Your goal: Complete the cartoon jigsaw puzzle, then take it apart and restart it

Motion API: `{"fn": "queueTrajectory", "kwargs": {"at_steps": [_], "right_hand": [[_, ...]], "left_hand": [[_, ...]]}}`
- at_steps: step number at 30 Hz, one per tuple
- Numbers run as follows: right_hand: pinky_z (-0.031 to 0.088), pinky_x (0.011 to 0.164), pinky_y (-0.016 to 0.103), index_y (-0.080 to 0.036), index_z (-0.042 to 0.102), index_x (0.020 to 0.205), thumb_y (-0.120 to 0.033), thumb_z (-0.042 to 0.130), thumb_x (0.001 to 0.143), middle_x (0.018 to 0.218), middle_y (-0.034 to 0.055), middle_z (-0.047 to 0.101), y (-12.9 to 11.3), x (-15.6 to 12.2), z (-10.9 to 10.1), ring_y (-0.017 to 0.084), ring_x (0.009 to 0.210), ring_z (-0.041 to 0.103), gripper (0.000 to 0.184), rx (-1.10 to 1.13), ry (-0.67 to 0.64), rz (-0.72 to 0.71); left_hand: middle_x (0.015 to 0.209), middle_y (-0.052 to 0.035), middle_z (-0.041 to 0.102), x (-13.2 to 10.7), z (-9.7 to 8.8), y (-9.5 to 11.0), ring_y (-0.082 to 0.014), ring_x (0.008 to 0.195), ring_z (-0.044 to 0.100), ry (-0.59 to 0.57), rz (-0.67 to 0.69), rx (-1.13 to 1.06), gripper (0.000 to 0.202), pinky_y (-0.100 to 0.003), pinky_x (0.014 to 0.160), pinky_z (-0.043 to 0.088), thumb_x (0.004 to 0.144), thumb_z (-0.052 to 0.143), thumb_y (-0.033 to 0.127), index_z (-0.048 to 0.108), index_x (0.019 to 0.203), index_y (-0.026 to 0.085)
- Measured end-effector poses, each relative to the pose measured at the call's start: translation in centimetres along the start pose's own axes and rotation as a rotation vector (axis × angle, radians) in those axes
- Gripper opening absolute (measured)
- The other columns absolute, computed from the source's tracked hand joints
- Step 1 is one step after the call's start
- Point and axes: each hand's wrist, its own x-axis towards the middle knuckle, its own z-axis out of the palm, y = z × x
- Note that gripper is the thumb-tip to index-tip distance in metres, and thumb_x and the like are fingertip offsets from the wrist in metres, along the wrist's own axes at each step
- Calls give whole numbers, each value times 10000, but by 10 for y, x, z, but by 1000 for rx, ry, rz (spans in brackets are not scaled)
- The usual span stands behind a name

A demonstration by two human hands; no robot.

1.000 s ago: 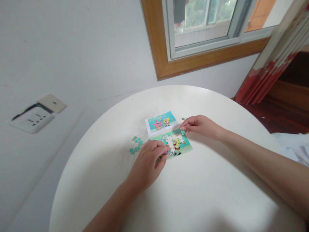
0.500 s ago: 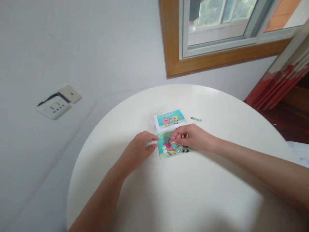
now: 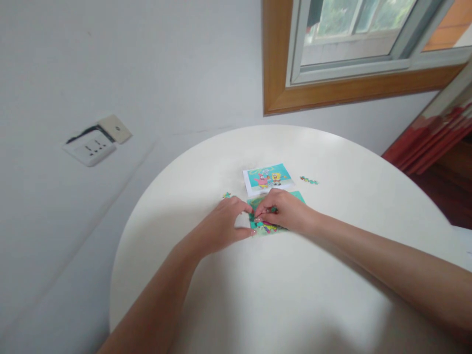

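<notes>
Puzzle (image 3: 271,228) under right hand (image 3: 284,210), grip unclear, with spread left hand (image 3: 225,223) at left edge.

Two sets of fingers show, the left fingers (image 3: 242,206) and the right fingers (image 3: 262,204); one puzzle (image 3: 299,196); one printed picture (image 3: 269,178); two clusters of loose pieces (image 3: 309,180), too small to tally singly; one surface (image 3: 228,305); two wall plates (image 3: 91,147); one window (image 3: 354,34); one curtain (image 3: 431,137).
</notes>
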Motion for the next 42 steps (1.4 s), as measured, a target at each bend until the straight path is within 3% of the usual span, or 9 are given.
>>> {"fn": "queueTrajectory", "kwargs": {"at_steps": [6, 14, 20, 27, 42], "right_hand": [[402, 727, 263, -195, 745, 807, -220, 674, 793, 701, 18, 681, -2, 0, 1, 153, 743, 566, 77, -60, 1, -19], [395, 769, 290, -186, 739, 831, -250, 702, 779, 764, 45, 644, 2, -2, 4, 162, 798, 554, 90, -135, 26, -28], [396, 809, 300, -200, 738, 881, -209, 637, 830, 810, 45, 645, 5, -3, -9, 164, 840, 558, 113, -93, 99, -57], [368, 761, 300, -234, 756, 865, -249, 670, 803, 816, 45, 646, 3, -15, -8, 177, 841, 540, 107, -182, 12, -41], [275, 730, 318, -267, 739, 842, -231, 642, 819, 855, 30, 640, -6, -17, -2, 182, 860, 513, 105, -312, 24, -85]], "left_hand": [[989, -39, 599, 0, 4, 0, -227, 978, 541, 38, 14, 15, 331, -375, 896, 417, 702, 726, 277, 577, 988, 203], [1005, -51, 587, 1, 4, 0, -227, 985, 537, 8, -17, 9, 338, -392, 902, 417, 712, 724, 279, 577, 1006, 199], [1022, -57, 598, 1, 4, 1, -237, 978, 543, 23, -26, 3, 364, -405, 891, 427, 687, 740, 262, 568, 1001, 197], [1012, -51, 604, 0, 5, 0, -235, 977, 548, 31, -17, 8, 347, -416, 912, 416, 691, 730, 285, 575, 991, 204], [997, -36, 611, 0, 6, 0, -221, 976, 558, 37, -11, 8, 317, -411, 932, 412, 716, 698, 286, 570, 997, 217]]}}
